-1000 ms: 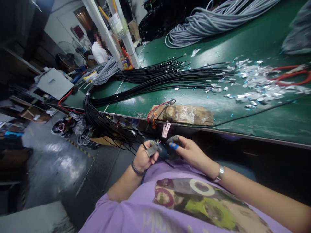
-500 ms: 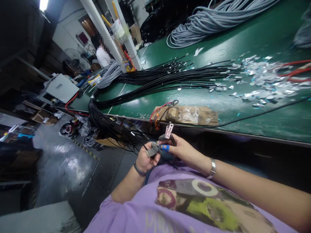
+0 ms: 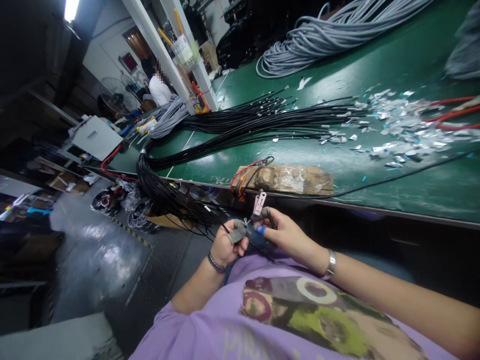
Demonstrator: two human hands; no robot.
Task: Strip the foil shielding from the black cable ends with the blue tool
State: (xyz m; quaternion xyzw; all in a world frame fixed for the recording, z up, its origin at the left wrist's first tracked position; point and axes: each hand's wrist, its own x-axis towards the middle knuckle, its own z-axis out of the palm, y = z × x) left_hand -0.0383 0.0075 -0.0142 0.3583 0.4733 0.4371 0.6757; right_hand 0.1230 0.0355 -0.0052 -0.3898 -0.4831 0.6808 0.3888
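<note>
My left hand [image 3: 226,245] is closed around a black cable [image 3: 225,228], with grey coverings on its thumb and finger. Thin coloured wires [image 3: 245,221] fan out from the cable's end between both hands. Close beside it, my right hand [image 3: 287,232] is closed on a small flat pink tool with slots [image 3: 259,203], whose exact kind I cannot make out. A blue band [image 3: 260,229] wraps the right thumb, and a grey covering sits on a fingertip. The right fingertips are just apart from the wire ends.
A green table [image 3: 210,172] runs ahead, its edge just beyond my hands. On it lie a worn wooden block [image 3: 300,180], bundled black cables [image 3: 225,132], a grey cable coil [image 3: 300,47] and foil scraps [image 3: 405,122]. More black cables [image 3: 157,185] hang over the edge. A person [image 3: 159,90] is farther back.
My right hand has drawn slightly away from the left, opening a small gap where the coloured wires show more clearly. The left hand stays nearly in place with the cable.
</note>
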